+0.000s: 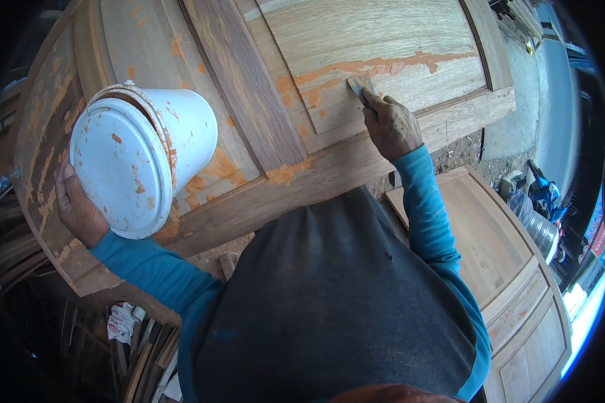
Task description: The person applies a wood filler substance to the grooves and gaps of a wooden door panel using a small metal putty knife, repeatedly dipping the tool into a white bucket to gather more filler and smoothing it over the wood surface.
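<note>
- Tapered white plastic bucket with a round, orange-smeared lid (175, 124): tilted over the left part of the door, its lid turned to the lower left. It should feel stiff and hard to break; its weight depends on contents that do not show.
- Left hand (81, 205): clasping the bucket at the lid's left edge. Some fingers are hidden, and I cannot tell whether the bucket also rests on the wood. The rim looks the surest hold; the smooth wall may slip.
- Right hand (395, 127): closed around a small flat-bladed putty knife (360, 83), just below the long orange streak on the panel. It is probably light, with a thin, springy blade; best held low.
- Broad brown panelled wooden door (249, 195): stiff and likely heavy, patched with orange filler (356, 67), which looks soft and smearable.
</note>
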`<act>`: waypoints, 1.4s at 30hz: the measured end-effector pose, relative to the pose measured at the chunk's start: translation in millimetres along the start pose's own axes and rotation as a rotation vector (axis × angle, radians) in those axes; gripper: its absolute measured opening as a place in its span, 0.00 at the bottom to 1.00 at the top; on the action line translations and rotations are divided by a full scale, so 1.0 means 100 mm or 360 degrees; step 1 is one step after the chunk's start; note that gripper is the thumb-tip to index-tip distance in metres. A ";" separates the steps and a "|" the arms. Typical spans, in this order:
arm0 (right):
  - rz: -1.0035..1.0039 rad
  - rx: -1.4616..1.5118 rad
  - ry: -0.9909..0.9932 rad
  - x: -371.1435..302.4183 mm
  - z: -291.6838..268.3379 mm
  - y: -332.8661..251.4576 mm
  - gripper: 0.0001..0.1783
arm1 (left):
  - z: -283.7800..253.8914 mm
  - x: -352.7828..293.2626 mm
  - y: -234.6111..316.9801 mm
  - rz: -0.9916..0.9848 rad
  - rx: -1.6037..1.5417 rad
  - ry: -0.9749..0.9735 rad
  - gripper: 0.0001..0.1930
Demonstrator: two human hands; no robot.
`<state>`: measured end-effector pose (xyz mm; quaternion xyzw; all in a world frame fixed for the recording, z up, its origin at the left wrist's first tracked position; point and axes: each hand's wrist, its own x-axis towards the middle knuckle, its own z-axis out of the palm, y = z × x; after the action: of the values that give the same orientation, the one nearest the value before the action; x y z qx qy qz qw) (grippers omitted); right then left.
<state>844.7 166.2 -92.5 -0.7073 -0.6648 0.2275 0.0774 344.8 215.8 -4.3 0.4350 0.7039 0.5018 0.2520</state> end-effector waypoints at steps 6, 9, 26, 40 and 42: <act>-0.0003 -0.0040 0.0016 -0.02 0.18 -0.10 0.20 | -0.01 0.00 -0.02 -0.0037 -0.0106 -0.0004 0.20; 0.0026 -0.0001 -0.0056 0.01 0.04 -0.20 0.22 | -0.04 0.01 -0.05 0.0046 -0.0011 -0.0032 0.20; -0.0599 -0.0230 -0.0314 0.14 -0.21 -0.37 0.20 | -0.03 0.01 -0.09 -0.0017 -0.0129 0.0001 0.20; -0.1029 -0.0692 -0.0387 0.53 -0.42 -0.48 0.21 | 0.00 -0.01 -0.05 -0.0049 -0.0190 -0.0003 0.20; -0.1104 -0.0670 -0.0384 0.61 -0.32 -0.39 0.20 | 0.03 -0.04 0.01 -0.0052 -0.0206 -0.0022 0.20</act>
<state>824.3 235.5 -61.2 -0.4102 -0.8998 0.1283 -0.0752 349.2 213.3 -5.1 0.4098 0.6752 0.5389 0.2927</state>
